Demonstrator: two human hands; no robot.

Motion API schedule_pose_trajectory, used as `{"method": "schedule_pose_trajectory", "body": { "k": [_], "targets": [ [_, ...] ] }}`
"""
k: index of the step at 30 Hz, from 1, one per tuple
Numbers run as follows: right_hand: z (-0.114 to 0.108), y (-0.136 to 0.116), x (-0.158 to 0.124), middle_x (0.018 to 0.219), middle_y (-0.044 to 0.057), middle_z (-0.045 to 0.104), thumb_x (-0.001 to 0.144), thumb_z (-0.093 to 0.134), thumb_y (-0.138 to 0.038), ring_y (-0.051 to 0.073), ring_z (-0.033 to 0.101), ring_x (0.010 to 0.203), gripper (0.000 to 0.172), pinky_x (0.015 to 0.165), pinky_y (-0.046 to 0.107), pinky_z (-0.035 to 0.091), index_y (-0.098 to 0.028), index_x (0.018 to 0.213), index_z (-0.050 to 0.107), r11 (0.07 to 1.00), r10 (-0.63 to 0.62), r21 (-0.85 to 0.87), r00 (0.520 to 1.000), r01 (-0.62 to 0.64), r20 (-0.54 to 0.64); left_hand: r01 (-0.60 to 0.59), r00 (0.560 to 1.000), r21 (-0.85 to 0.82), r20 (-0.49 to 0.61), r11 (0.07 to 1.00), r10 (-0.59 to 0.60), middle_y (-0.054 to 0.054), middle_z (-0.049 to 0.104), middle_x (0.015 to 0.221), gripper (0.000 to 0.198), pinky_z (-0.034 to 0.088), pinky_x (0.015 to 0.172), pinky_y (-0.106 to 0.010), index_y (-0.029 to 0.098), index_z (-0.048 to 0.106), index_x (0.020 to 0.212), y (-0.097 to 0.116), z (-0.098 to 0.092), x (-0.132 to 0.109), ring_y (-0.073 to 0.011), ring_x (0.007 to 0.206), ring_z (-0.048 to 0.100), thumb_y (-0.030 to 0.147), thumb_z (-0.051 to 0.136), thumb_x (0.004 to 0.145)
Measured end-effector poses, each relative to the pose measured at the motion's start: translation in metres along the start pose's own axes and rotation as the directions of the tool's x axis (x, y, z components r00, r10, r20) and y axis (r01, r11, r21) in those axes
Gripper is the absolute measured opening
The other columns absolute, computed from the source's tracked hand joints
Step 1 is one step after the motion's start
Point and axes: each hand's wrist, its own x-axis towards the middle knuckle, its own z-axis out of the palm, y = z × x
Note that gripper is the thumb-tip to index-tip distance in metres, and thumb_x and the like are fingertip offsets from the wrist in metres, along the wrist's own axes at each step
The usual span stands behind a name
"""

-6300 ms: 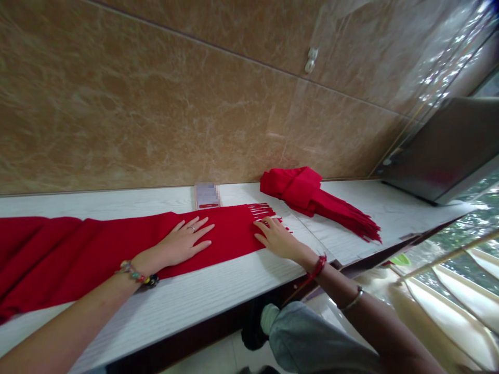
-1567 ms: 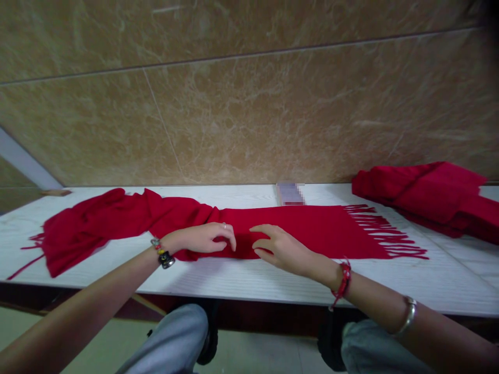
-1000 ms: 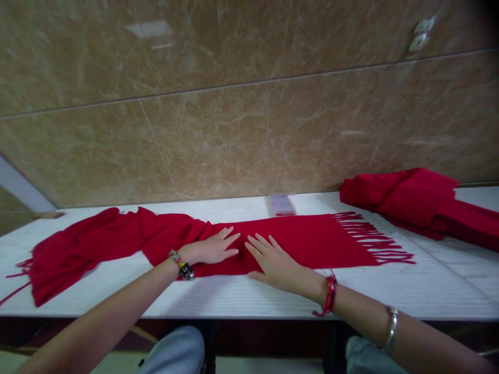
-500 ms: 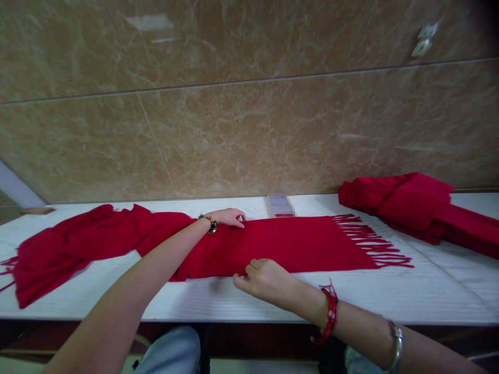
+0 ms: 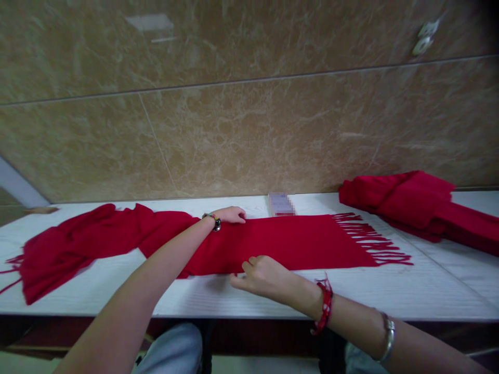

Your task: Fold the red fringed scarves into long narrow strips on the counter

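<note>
A long red scarf [image 5: 296, 241] with fringe at its right end lies stretched along the white table [image 5: 421, 291]; its left part is bunched up. My left hand [image 5: 231, 214] is closed on the scarf's far edge near the middle. At the near edge, opposite it, my right hand [image 5: 262, 276] pinches the fabric with curled fingers. Both wrists wear bracelets.
A second red scarf [image 5: 413, 202] lies folded at the table's right end. A small blurred box [image 5: 279, 203] stands against the marble wall behind the scarf. My knees show below the table's front edge.
A second ago both hands lay flat on the scarf's middle. Since then the left went to the far edge, the right to the near edge, and both closed on the fabric.
</note>
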Motion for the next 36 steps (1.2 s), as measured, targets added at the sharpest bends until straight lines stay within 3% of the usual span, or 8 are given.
{"method": "schedule_pose_trajectory", "body": {
  "k": [7,12,19,23,30,36],
  "targets": [
    [-0.002,0.004,-0.007,0.076,0.004,0.057,0.086,0.040,-0.010,0.016,0.053,0.069,0.015,0.052,0.027,0.036,-0.016,0.083,0.053,1.000,0.003,-0.005,1.000,-0.003,-0.016,0.026,0.997,-0.017,-0.072,1.000,-0.028,-0.002,0.066,0.083,0.021,0.037,0.062,-0.018,0.015,0.064,0.087,0.006,0.005,0.005,-0.0122,0.072,0.055,0.025,0.052,0.072],
    [0.003,0.002,-0.007,0.074,0.006,0.056,0.081,0.042,-0.003,0.018,0.052,0.068,0.014,0.054,0.030,0.037,-0.011,0.079,0.054,0.999,0.020,-0.046,0.999,-0.022,-0.045,0.029,0.995,-0.046,-0.096,0.999,-0.033,0.000,0.066,0.080,0.019,0.037,0.061,-0.017,0.017,0.064,0.086,0.009,0.008,0.009,-0.0110,0.069,0.054,0.023,0.053,0.071],
    [0.012,-0.004,-0.003,0.073,0.004,0.057,0.080,0.047,-0.005,0.018,0.052,0.066,0.012,0.054,0.029,0.038,-0.014,0.085,0.053,0.983,0.162,-0.061,0.974,-0.173,-0.159,0.044,0.995,-0.127,-0.086,0.991,-0.055,0.000,0.065,0.072,0.015,0.037,0.061,-0.019,0.015,0.064,0.077,0.007,0.008,0.009,-0.0117,0.066,0.053,0.022,0.055,0.068],
    [0.012,-0.008,-0.003,0.072,0.006,0.057,0.078,0.046,-0.003,0.018,0.053,0.064,0.015,0.050,0.029,0.038,-0.012,0.087,0.054,0.960,0.259,-0.074,0.958,-0.269,-0.120,0.043,0.995,-0.230,-0.078,0.972,-0.063,0.000,0.063,0.071,0.014,0.037,0.063,-0.020,0.013,0.063,0.074,0.008,0.006,0.008,-0.0117,0.067,0.052,0.023,0.055,0.068],
    [-0.018,0.001,-0.016,0.072,0.006,0.056,0.079,0.042,-0.003,0.018,0.053,0.062,0.017,0.045,0.028,0.034,-0.015,0.080,0.054,0.914,0.374,-0.125,0.922,-0.385,-0.102,0.030,0.986,-0.498,-0.125,0.866,-0.107,-0.003,0.062,0.081,0.020,0.041,0.067,-0.024,0.013,0.059,0.083,0.015,-0.010,0.002,-0.0125,0.074,0.054,0.028,0.051,0.072],
    [-0.055,0.026,-0.054,0.074,0.006,0.054,0.082,0.037,-0.003,0.015,0.049,0.061,0.021,0.048,0.027,0.032,-0.016,0.083,0.053,0.849,0.480,-0.171,0.865,-0.500,-0.145,-0.122,0.969,-0.675,-0.238,0.728,-0.059,-0.004,0.059,0.090,0.014,0.042,0.076,-0.024,0.014,0.055,0.087,0.052,-0.046,0.010,-0.0096,0.079,0.054,0.024,0.048,0.079]
  ]
}}
